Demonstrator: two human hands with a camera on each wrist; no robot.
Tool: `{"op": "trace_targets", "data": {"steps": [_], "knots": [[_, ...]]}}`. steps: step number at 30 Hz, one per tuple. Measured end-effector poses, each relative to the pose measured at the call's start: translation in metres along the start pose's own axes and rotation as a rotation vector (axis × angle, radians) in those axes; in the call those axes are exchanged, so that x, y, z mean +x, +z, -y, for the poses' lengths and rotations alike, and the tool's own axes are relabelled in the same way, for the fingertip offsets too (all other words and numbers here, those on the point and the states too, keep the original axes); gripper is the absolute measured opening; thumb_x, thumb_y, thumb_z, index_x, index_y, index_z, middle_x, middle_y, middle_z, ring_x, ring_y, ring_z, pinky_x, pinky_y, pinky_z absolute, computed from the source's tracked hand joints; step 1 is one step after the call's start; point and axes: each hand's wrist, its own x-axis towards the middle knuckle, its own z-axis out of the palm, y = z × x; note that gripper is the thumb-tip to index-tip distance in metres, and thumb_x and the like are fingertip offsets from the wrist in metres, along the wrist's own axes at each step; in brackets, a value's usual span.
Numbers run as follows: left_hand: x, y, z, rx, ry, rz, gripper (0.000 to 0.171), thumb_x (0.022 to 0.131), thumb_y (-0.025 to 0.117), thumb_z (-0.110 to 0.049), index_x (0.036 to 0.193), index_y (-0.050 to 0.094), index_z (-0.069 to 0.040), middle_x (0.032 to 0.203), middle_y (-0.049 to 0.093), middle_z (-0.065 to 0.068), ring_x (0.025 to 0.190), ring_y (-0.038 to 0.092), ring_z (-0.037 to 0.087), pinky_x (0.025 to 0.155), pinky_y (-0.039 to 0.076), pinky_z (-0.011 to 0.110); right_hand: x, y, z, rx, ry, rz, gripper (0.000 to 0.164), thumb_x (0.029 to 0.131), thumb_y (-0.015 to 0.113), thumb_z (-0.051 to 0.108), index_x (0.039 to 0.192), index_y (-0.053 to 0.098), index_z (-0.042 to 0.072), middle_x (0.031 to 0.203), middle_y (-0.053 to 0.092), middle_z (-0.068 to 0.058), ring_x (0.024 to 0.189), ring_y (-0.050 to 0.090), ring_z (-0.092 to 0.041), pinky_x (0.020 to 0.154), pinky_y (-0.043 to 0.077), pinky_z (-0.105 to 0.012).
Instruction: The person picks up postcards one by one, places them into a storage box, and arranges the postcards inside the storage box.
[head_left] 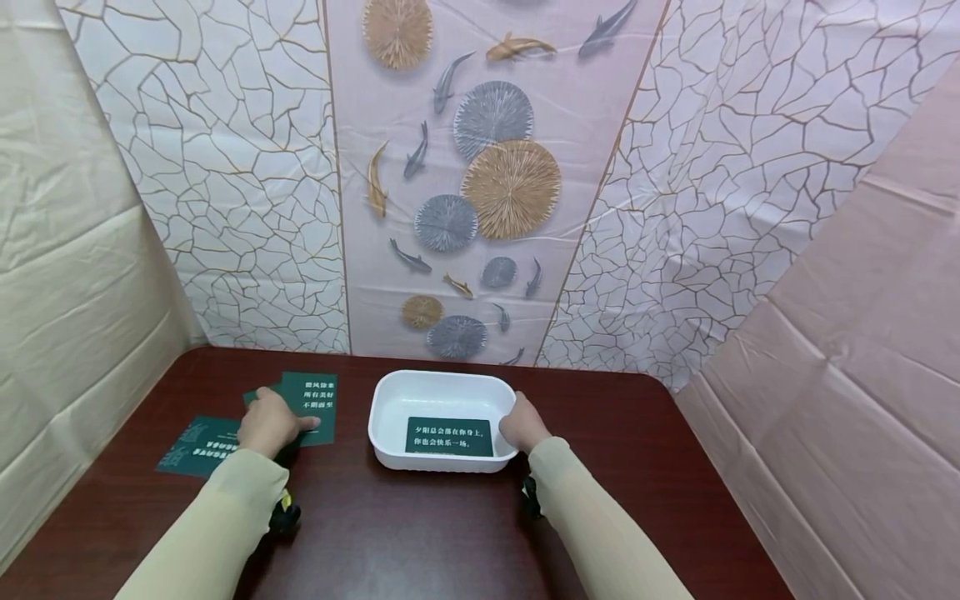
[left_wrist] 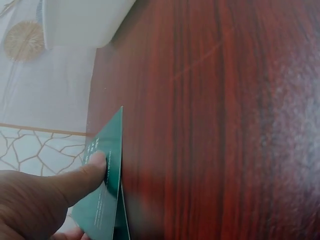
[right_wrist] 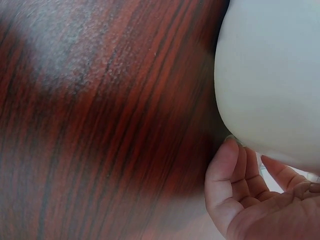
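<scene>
At the left, my left hand (head_left: pixel 266 422) holds a dark green printed card (head_left: pixel 318 393), its thumb lying on the card's face. In the left wrist view this card (left_wrist: pixel 112 150) stands slightly apart from another card below it. A second green card (head_left: pixel 198 447) with white lettering lies left of that hand, and part of another shows behind the fingers. My right hand (head_left: pixel 523 423) grips the right side of a white plastic tub (head_left: pixel 382 417). Inside the tub is a green card (head_left: pixel 450 437) with two lines of white characters. The tub hides part of the right fingers.
Everything rests on a dark reddish wood-grain table (head_left: pixel 397 533). A patterned cloth (head_left: pixel 450 275) with fish and round motifs hangs behind its far edge. Beige cloth walls (head_left: pixel 847 375) flank both sides.
</scene>
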Motion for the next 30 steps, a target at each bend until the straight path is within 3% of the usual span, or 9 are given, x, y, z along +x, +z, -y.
{"op": "trace_targets", "data": {"steps": [3,7,10,14,18,25,30], "knots": [[0.001,-0.002,0.002,-0.024,0.035,0.017,0.101,0.085,0.074,-0.04,0.139,0.014,0.021,0.122,0.044,0.042,0.103,0.052,0.052,0.08,0.046,0.06,-0.001,0.0,0.0,0.003,-0.004,-0.002,0.066,0.088,0.054,-0.004,0.149,0.027,0.0,0.14,0.044,-0.02,0.12,0.047,-0.031,0.1,0.04,-0.052],[0.001,-0.004,0.002,-0.092,0.078,0.023,0.068,0.094,0.063,-0.025,0.134,0.029,0.018,0.123,0.045,0.039,0.109,0.049,0.051,0.082,0.046,0.057,-0.001,0.0,-0.001,0.003,-0.003,-0.002,0.066,0.089,0.053,-0.004,0.149,0.027,0.001,0.14,0.044,-0.019,0.12,0.047,-0.03,0.099,0.04,-0.052],[0.001,-0.006,0.0,-0.161,0.073,0.023,0.046,0.098,0.055,-0.015,0.129,0.039,0.014,0.124,0.045,0.035,0.109,0.049,0.048,0.08,0.047,0.053,-0.002,0.0,0.0,0.001,-0.003,-0.002,0.066,0.089,0.053,-0.003,0.149,0.026,0.0,0.141,0.043,-0.02,0.12,0.047,-0.031,0.099,0.04,-0.052],[0.001,-0.01,-0.005,-0.232,0.047,0.034,0.034,0.101,0.048,-0.011,0.128,0.044,0.01,0.125,0.046,0.033,0.104,0.051,0.042,0.073,0.047,0.047,-0.003,-0.001,0.0,0.008,0.003,0.002,0.068,0.089,0.053,-0.004,0.15,0.025,0.001,0.142,0.042,-0.02,0.122,0.046,-0.031,0.099,0.04,-0.053],[-0.001,-0.016,-0.01,-0.26,0.063,0.036,0.031,0.102,0.044,-0.01,0.128,0.046,0.007,0.122,0.05,0.03,0.099,0.052,0.038,0.07,0.046,0.043,-0.002,-0.001,0.0,0.02,0.009,0.01,0.069,0.088,0.053,-0.005,0.151,0.024,0.002,0.143,0.041,-0.02,0.124,0.045,-0.032,0.099,0.04,-0.053],[0.0,-0.018,-0.019,-0.341,0.155,-0.121,0.028,0.102,0.046,-0.012,0.127,0.049,0.001,0.109,0.053,0.019,0.091,0.052,0.032,0.07,0.044,0.04,-0.003,-0.001,-0.001,-0.005,-0.014,0.001,0.066,0.089,0.052,-0.004,0.15,0.025,0.0,0.142,0.042,-0.02,0.122,0.046,-0.031,0.1,0.04,-0.052],[0.001,-0.019,-0.027,-0.388,0.208,-0.21,0.027,0.102,0.048,-0.014,0.126,0.051,-0.002,0.11,0.054,0.017,0.093,0.052,0.032,0.073,0.044,0.042,-0.004,-0.001,0.0,-0.009,-0.02,-0.003,0.065,0.089,0.052,-0.004,0.149,0.027,0.0,0.14,0.044,-0.02,0.12,0.047,-0.03,0.1,0.04,-0.051]]}}
